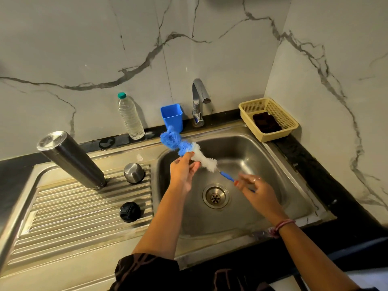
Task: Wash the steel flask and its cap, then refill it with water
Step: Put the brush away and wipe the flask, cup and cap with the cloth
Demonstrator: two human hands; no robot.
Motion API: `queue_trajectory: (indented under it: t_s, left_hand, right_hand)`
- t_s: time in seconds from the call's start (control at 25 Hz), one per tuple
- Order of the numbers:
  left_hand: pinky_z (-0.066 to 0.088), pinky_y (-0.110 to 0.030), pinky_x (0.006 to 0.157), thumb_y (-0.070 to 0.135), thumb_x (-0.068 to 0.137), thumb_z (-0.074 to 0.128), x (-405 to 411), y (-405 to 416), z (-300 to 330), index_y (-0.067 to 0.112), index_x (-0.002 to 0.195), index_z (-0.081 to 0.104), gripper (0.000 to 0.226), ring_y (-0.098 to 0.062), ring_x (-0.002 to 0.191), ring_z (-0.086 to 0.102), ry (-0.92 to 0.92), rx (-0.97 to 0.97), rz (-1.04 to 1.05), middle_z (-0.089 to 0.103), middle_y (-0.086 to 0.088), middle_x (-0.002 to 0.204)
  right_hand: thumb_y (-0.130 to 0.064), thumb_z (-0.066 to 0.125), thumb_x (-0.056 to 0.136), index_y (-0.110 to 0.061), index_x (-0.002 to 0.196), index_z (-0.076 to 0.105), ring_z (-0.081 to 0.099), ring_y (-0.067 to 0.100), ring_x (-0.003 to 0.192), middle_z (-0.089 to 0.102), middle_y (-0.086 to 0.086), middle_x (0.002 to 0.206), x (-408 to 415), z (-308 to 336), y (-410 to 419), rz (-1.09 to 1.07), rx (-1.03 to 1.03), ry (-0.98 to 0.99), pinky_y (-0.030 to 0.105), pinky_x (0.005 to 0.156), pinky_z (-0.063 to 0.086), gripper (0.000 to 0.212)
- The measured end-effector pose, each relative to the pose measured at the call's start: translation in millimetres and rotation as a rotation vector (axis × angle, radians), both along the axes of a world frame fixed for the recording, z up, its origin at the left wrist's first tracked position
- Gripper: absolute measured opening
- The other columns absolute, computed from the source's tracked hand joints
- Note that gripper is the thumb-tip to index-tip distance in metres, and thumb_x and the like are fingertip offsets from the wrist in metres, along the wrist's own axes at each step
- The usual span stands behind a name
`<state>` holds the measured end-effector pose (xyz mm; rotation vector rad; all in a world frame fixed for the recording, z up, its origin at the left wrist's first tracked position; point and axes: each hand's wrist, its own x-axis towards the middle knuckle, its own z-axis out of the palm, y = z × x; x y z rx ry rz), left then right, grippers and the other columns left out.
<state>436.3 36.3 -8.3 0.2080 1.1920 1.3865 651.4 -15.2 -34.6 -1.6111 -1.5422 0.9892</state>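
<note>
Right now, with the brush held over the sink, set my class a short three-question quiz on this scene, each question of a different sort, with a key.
1. True or false: the steel flask stands mouth down on the ribbed drainboard.
2. Multiple choice: what does the right hand hold? A) the tap lever B) the handle of the bottle brush C) the black cap
3. Fill in: the left hand grips the brush by its ____.

Key: 1 true. 2 B. 3 bristles. The steel cap and black inner cap lie untouched on the drainboard.
</note>
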Motion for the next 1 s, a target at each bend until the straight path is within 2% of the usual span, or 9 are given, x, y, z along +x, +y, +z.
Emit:
queue_trajectory:
  t_s: [0.08,0.16,0.24,0.32,0.52,0.68,0.8,0.88,1.0]
  left_hand:
    - [0.059,-0.029,0.079,0.007,0.092,0.064,-5,5,10,0.004,0.119,0.054,0.029,-0.02,0.093,0.07,-0.024,0.057,0.096,0.068,-0.014,0.112]
    - [0.058,-0.033,0.086,0.004,0.093,0.062,-10,9,20,0.005,0.11,0.055,0.019,-0.023,0.099,0.068,-0.086,0.113,0.18,0.066,-0.014,0.114]
    - [0.056,-0.035,0.092,0.003,0.093,0.061,-14,11,29,0.003,0.114,0.055,0.022,-0.024,0.099,0.068,-0.175,0.133,0.239,0.066,-0.015,0.114]
    - [0.057,-0.035,0.09,0.002,0.092,0.061,-16,13,35,0.001,0.118,0.054,0.027,-0.026,0.101,0.068,-0.239,0.147,0.265,0.065,-0.017,0.117]
    - [0.059,-0.034,0.083,0.003,0.094,0.059,-18,12,45,0.0,0.109,0.059,0.015,-0.029,0.106,0.067,-0.36,0.215,0.185,0.067,-0.02,0.115]
    - [0.06,-0.029,0.079,0.018,0.097,0.058,-32,19,47,0.004,0.11,0.062,0.019,-0.022,0.095,0.071,-0.249,0.235,0.034,0.073,-0.014,0.104]
    - [0.057,-0.024,0.071,0.022,0.098,0.057,-46,15,35,0.01,0.11,0.062,0.018,-0.014,0.081,0.067,0.117,0.173,-0.102,0.071,-0.006,0.096]
    - [0.054,-0.024,0.07,0.02,0.097,0.059,-54,6,17,0.013,0.11,0.061,0.015,-0.013,0.082,0.064,0.4,0.105,-0.136,0.069,-0.007,0.1]
    - [0.053,-0.027,0.075,0.022,0.096,0.06,-64,-10,-11,0.018,0.108,0.062,0.012,-0.015,0.088,0.066,0.609,0.03,-0.148,0.07,-0.007,0.102]
  right_hand:
    - [-0.048,0.063,0.083,-0.021,0.12,0.057,0.057,0.005,0.087,0.059,-0.008,0.1,-4,11,3,-0.339,0.072,0.049,0.016,0.065,0.045,0.046]
    - [-0.042,0.066,0.083,-0.013,0.109,0.058,0.057,0.009,0.074,0.06,-0.005,0.085,-13,19,7,-0.47,0.024,0.277,0.017,0.059,0.042,0.04]
    - [-0.036,0.069,0.08,-0.008,0.104,0.061,0.059,0.013,0.07,0.062,0.001,0.078,-27,24,14,-0.33,-0.092,0.615,0.021,0.061,0.049,0.038]
    - [-0.034,0.068,0.08,-0.009,0.103,0.062,0.063,0.013,0.072,0.065,0.003,0.082,-41,34,26,-0.21,-0.168,0.808,0.023,0.065,0.054,0.035]
    - [-0.023,0.063,0.087,-0.009,0.101,0.06,0.068,0.014,0.078,0.069,0.006,0.087,-61,73,70,-0.232,-0.045,1.039,0.025,0.07,0.058,0.02]
    - [-0.015,0.061,0.09,-0.007,0.097,0.062,0.069,0.01,0.069,0.07,0.006,0.081,-73,115,105,-0.189,0.079,0.937,0.021,0.068,0.058,0.011]
    - [-0.018,0.063,0.09,-0.005,0.103,0.062,0.069,0.011,0.071,0.071,0.004,0.083,-81,150,133,-0.149,0.26,0.693,0.021,0.067,0.057,0.019]
    - [-0.019,0.064,0.09,-0.004,0.105,0.062,0.069,0.012,0.074,0.071,0.005,0.085,-87,172,153,-0.093,0.369,0.573,0.021,0.069,0.057,0.022]
    - [-0.018,0.063,0.09,-0.001,0.105,0.062,0.069,0.01,0.071,0.07,0.004,0.084,-100,200,190,-0.044,0.436,0.461,0.021,0.07,0.057,0.023]
